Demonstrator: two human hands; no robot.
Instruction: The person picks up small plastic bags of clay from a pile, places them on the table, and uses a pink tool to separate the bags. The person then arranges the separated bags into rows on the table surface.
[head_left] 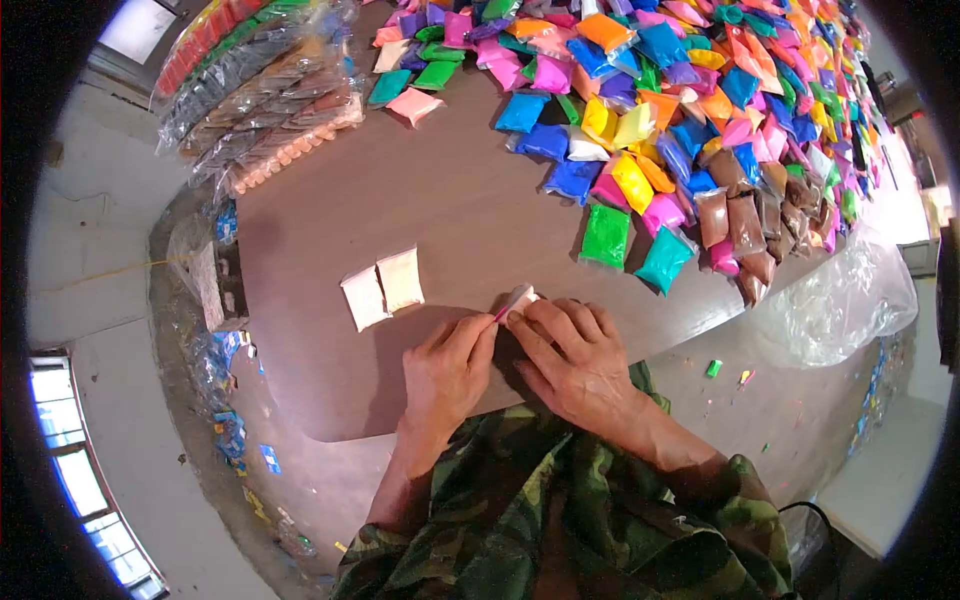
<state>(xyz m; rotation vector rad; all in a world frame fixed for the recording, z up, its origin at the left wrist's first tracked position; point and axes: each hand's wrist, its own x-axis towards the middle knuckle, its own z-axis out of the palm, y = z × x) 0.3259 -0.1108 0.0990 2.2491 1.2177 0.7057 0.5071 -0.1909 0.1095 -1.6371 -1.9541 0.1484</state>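
Observation:
Near the front edge of the brown table, my left hand (452, 368) and my right hand (575, 362) meet at a small whitish packet (519, 299) with a pink streak along its side. Fingertips of both hands pinch it, and they hide part of it. Two pale packets, a white one (365, 298) and a cream one (401, 280), lie side by side on the table, up and left of my left hand. Beyond my right hand lie a green packet (605, 236) and a teal packet (665, 260).
A large heap of colourful packets (640, 120) covers the table's back right. Stacked clear bags of packets (270, 90) stand at the back left. A crumpled clear plastic bag (840, 300) hangs by the right edge. The table's rim (345, 437) runs close to my forearms.

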